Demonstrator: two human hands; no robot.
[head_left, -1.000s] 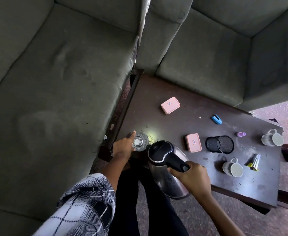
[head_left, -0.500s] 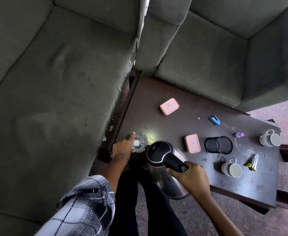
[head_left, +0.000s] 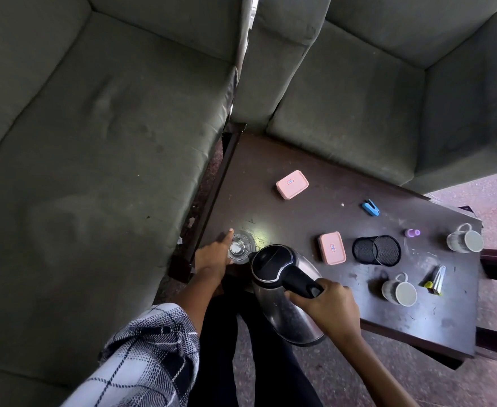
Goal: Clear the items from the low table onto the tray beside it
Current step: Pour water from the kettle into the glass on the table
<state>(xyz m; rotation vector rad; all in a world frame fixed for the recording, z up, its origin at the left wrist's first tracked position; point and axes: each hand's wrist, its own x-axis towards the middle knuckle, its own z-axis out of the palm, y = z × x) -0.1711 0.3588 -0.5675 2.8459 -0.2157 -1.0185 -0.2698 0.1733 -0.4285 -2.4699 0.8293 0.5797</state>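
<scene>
Low table [head_left: 309, 171]: dark brown wooden top, scuffed and dusty, set between two grey-green sofas [head_left: 94, 142].

Items we count on the tabletop:
- Clear drinking glass [head_left: 240, 247], upright at the near left corner. Our left hand [head_left: 213, 255] is wrapped round its left side, index finger stretched along the rim.
- Steel kettle [head_left: 285, 292] with black lid and black handle, tilted, spout just beside the glass rim, its body overhanging the near edge. Our right hand [head_left: 328, 308] is closed tight round the handle.
- Pink lidded box [head_left: 292, 184], toward the far left part of the top.
- Second pink lidded box [head_left: 331, 248], mid-table, near the kettle.
- Black mesh pen holder [head_left: 376, 249], lying on its side just beside the second box.
- Blue stapler-like item [head_left: 370, 207], toward the far edge.
- Small purple item [head_left: 412, 232], too small to identify.
- Pale mug [head_left: 400, 290], near the near edge, on its side.
- Second pale mug [head_left: 465, 239], at the right edge, on its side.
- Bundle of thin silvery and yellow items [head_left: 435, 279], beside the first mug; we cannot tell what they are.

We wear a black-and-white plaid sleeve [head_left: 147, 356] on the left arm.
</scene>
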